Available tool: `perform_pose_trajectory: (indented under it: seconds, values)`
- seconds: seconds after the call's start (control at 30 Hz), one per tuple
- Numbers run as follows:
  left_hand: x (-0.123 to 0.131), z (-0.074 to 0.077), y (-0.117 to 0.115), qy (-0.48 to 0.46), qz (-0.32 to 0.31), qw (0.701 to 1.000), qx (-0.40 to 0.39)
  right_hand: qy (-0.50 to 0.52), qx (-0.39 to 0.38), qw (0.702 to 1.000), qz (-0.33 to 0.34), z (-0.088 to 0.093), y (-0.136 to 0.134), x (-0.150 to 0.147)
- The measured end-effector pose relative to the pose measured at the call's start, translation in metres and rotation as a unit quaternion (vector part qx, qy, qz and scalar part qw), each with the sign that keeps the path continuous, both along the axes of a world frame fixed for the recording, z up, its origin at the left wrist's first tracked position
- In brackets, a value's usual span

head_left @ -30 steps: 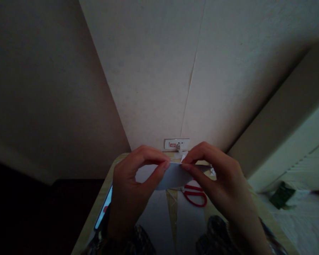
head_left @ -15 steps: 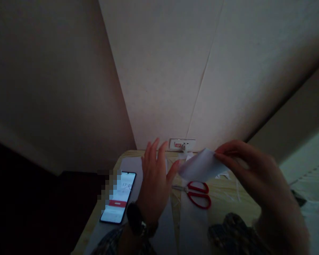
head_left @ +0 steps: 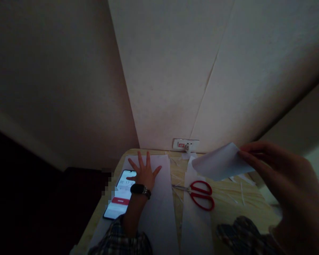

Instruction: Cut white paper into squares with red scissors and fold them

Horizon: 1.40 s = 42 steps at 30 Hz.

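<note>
My left hand (head_left: 145, 174), with a dark watch on its wrist, lies flat with fingers spread on a large white sheet of paper (head_left: 159, 212). Beside it a lit phone (head_left: 118, 202) rests on the same sheet, partly covered by the hand. My right hand (head_left: 271, 166) pinches the corner of a curved piece of white paper (head_left: 220, 163) between thumb and fingers, holding it above the table. Below that piece, red-handled scissors (head_left: 199, 194) lie on a white paper strip (head_left: 195, 226), their blades pointing left.
The wooden table (head_left: 225, 203) is strewn with thin paper scraps (head_left: 241, 193) on the right. A wall socket (head_left: 186, 144) with a plug in it sits just above the table's back edge. Walls stand behind and to the left.
My left hand has come down from the air onto the large sheet, its fingers now spread. My right hand has moved right, carrying the pinched piece of paper away from the left hand.
</note>
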<state>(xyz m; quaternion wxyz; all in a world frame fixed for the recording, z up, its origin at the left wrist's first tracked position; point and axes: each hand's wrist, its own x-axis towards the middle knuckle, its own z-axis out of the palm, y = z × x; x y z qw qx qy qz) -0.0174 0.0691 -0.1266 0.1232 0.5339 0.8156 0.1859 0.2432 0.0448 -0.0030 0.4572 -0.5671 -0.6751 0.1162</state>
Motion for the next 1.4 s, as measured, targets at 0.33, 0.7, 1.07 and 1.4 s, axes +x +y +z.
perform_pose_trajectory:
  seconds: [0.33, 0.7, 1.07, 1.4]
  values:
    - [0.000, 0.090, -0.030, -0.053, -0.191, 0.953, 0.231, 0.013, -0.003, 0.999, 0.042, 0.002, 0.001, -0.027]
    - [0.003, 0.114, -0.045, -0.275, -0.298, 0.838, 0.365, 0.003, 0.056, 0.978, 0.200, 0.003, -0.012, -0.073]
    - [0.001, 0.117, -0.052, -0.351, -0.313, 0.830, 0.301, 0.015, 0.059, 0.971, 0.229, 0.008, -0.023, -0.078]
    - [0.004, 0.117, -0.055, -0.352, -0.307, 0.823, 0.324, 0.028, 0.065, 0.968, 0.241, 0.007, -0.026, -0.079]
